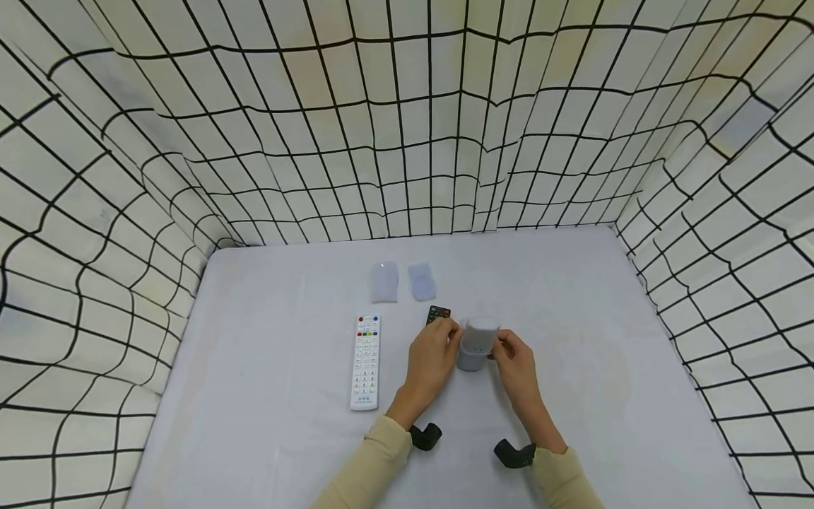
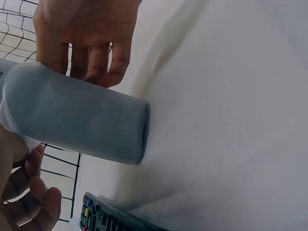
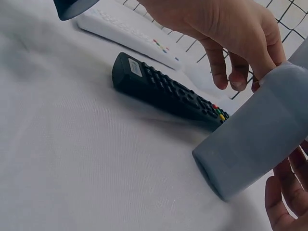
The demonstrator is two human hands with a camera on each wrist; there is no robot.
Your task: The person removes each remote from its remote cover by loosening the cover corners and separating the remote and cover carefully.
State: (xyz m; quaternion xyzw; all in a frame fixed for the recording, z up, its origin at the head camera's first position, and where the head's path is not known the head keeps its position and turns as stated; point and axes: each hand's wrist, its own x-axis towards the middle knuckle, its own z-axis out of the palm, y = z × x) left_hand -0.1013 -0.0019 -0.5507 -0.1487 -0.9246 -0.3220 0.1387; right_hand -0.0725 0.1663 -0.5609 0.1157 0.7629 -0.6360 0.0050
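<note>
A grey oblong case (image 1: pixel 471 361) stands upright between both hands, with pale translucent film (image 2: pixel 28 140) at its upper end. My left hand (image 1: pixel 434 353) pinches the film at the case's upper left side, its other fingers curled loosely. On the opposite side, my right hand (image 1: pixel 516 364) holds the upper edge between thumb and fingers. The left wrist view shows the case's smooth grey side and squared lower end close over the white cloth. Just left of it lies a black remote control (image 3: pixel 168 94), partly hidden by my left hand in the head view.
A white remote control (image 1: pixel 365 364) lies further left on the white-covered table (image 1: pixel 267 367). Two small translucent packets (image 1: pixel 384 283) lie side by side toward the back. White walls with black grid lines (image 1: pixel 407 141) enclose the table at the back and sides.
</note>
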